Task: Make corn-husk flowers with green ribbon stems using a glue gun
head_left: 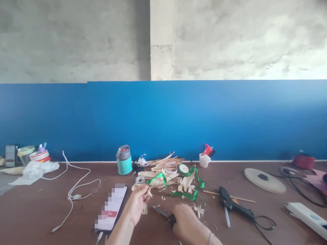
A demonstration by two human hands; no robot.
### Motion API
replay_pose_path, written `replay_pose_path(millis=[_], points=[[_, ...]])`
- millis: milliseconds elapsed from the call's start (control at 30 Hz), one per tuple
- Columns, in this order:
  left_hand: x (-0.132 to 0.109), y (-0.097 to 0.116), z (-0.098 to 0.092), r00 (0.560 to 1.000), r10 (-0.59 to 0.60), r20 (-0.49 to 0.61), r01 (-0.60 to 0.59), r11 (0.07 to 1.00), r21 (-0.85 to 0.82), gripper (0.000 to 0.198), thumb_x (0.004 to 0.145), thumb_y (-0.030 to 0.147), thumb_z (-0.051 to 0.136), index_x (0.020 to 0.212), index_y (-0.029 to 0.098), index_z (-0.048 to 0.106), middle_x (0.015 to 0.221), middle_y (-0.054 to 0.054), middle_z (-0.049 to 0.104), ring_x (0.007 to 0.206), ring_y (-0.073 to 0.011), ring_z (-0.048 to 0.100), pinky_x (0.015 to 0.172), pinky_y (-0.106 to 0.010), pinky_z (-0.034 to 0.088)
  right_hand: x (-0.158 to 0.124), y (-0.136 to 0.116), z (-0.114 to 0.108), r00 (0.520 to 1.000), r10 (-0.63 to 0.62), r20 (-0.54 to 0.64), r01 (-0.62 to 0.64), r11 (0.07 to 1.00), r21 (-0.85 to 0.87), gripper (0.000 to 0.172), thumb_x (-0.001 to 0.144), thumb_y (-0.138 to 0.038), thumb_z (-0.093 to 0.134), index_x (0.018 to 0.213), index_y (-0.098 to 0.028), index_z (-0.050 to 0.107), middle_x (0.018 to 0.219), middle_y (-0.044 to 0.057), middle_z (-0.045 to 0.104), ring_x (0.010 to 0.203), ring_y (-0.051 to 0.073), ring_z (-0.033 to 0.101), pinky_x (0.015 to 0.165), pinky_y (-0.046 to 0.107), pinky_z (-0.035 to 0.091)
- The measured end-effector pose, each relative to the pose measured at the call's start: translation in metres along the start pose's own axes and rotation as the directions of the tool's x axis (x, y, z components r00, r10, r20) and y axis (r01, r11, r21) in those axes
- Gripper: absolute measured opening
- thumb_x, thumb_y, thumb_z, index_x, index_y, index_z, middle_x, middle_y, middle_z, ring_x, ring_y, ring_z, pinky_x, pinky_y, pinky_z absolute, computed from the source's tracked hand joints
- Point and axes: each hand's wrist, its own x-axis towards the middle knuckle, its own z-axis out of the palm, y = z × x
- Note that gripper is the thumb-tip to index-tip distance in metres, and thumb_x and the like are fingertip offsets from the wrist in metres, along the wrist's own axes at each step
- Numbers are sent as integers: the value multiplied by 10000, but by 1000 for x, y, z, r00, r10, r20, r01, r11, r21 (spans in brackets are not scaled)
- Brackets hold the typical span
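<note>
Pinching a pale husk piece (149, 195) in the left hand (138, 204), above the table (30, 212); clasping dark scissors (162, 213) in the right hand (187, 223), aimed leftward, near the husk piece and on the near side of the loose green ribbon (201, 184).

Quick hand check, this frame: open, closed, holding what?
Left hand: closed, pinching a pale husk piece.
Right hand: closed around the handles of the scissors.

Here's my teal flask (124, 165), a phone (113, 208) in front of it, white cable (69, 197) looping to its left, crumpled tissue (40, 168) farther left, blue partition (163, 119) behind!
</note>
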Motion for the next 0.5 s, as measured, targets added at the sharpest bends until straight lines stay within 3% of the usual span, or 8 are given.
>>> replay_pose_path(millis=[100,233,400,500], points=[[2,-3,-1,999,-42,2,42,999,-12,218,606,228,799,688,158,609,698,9,631,586,-75,547,569,-188,409,1,12,-5,993,114,7,-112,961,254,355,551,-87,521,822,-202,720,719,28,700,695,203,625,571,241,396],[3,-8,-2,997,-66,38,67,998,-13,229,608,242,805,644,155,597,603,36,569,548,-70,512,550,-189,386,4,21,-6,965,197,174,-263,744,614,381,560,-114,595,914,-168,725,719,-2,658,650,143,561,546,202,382],[5,-9,-6,998,-50,44,50,999,-11,218,630,254,794,641,159,597,583,52,534,543,-62,485,549,-181,363,3,15,-8,931,258,258,-361,559,746,299,590,-323,740,846,-170,730,604,-23,592,575,118,507,530,215,351],[6,-11,-6,997,-62,49,62,998,-12,214,631,245,791,631,158,595,576,56,522,531,-60,472,535,-181,351,2,14,-7,931,192,312,-363,372,854,397,595,-456,745,841,-148,694,557,-26,574,503,106,506,513,226,353]])
